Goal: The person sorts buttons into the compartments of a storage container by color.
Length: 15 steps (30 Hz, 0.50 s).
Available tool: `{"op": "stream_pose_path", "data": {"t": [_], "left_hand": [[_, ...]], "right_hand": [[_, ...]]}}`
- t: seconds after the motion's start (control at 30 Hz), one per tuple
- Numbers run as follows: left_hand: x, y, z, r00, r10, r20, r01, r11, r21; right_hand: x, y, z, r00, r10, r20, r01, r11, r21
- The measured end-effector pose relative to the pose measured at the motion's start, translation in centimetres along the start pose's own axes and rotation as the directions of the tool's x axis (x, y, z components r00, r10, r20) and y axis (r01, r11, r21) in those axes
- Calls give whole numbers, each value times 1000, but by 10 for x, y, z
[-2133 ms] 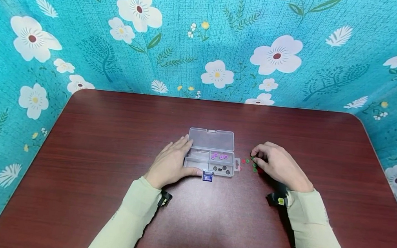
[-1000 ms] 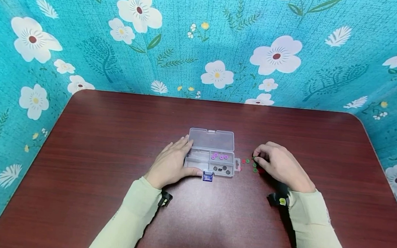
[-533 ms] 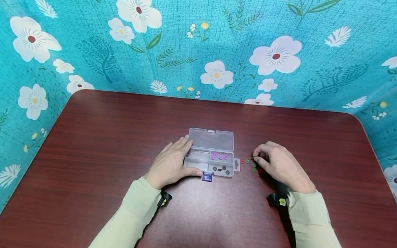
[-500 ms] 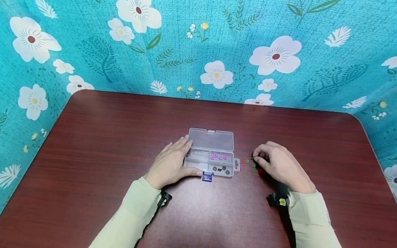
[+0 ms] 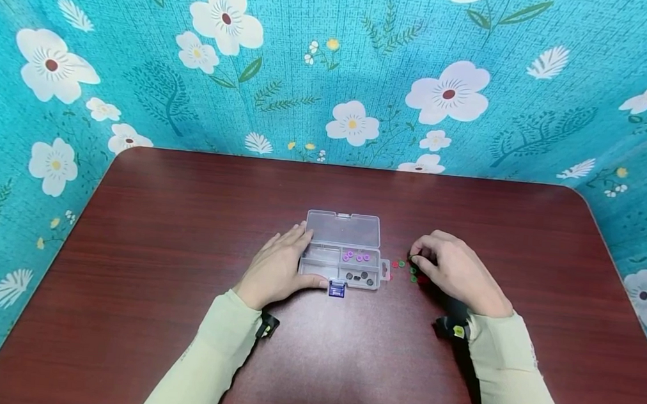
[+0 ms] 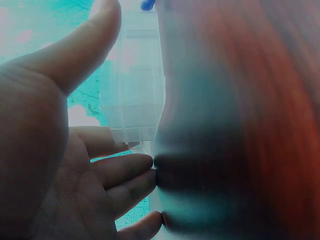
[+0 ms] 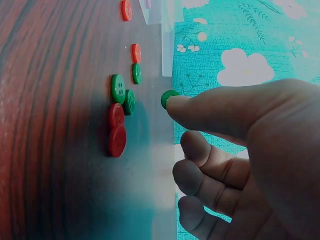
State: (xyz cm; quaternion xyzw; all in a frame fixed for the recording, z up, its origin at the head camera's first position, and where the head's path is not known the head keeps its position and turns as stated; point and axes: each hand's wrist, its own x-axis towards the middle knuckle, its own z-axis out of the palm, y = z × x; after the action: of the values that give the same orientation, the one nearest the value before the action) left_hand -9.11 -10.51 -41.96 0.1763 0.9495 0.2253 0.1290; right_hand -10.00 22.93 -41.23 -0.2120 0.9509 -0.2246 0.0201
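Observation:
A clear plastic divided box [image 5: 318,270] lies with its lid [image 5: 343,229] laid back and its blue latch [image 5: 337,288] toward the front. My left hand [image 5: 277,267] rests at its left end, thumb along the front edge, fingers nearly straight; the left wrist view shows the box end [image 6: 135,85] between thumb and fingers. My right hand [image 5: 453,268] is to the right of the box. Its thumb and fingertips pinch a green button [image 7: 169,99], partly hidden by the thumb. Loose red buttons [image 7: 117,141] and green buttons [image 7: 118,89] lie on the table beneath that hand.
Purple buttons [image 5: 359,258] lie in the back right compartment and dark buttons [image 5: 364,275] in the front right one. A hanging tab [image 5: 385,269] sticks out from the box's right end. The brown table [image 5: 215,186] meets a flowered blue cloth [image 5: 289,64] behind.
The right hand's fingertips have shifted very slightly left, still pinching the green button. The left hand and the box have kept their places.

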Motion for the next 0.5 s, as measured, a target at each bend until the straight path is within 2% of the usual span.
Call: {"op": "stream_pose_path", "data": {"t": [0.5], "left_hand": [[0,1,-1,1000,-6,-2,6,1000,-3]], "right_hand": [[2,-7,-2,1000,-15,-8,15,1000,3]]}}
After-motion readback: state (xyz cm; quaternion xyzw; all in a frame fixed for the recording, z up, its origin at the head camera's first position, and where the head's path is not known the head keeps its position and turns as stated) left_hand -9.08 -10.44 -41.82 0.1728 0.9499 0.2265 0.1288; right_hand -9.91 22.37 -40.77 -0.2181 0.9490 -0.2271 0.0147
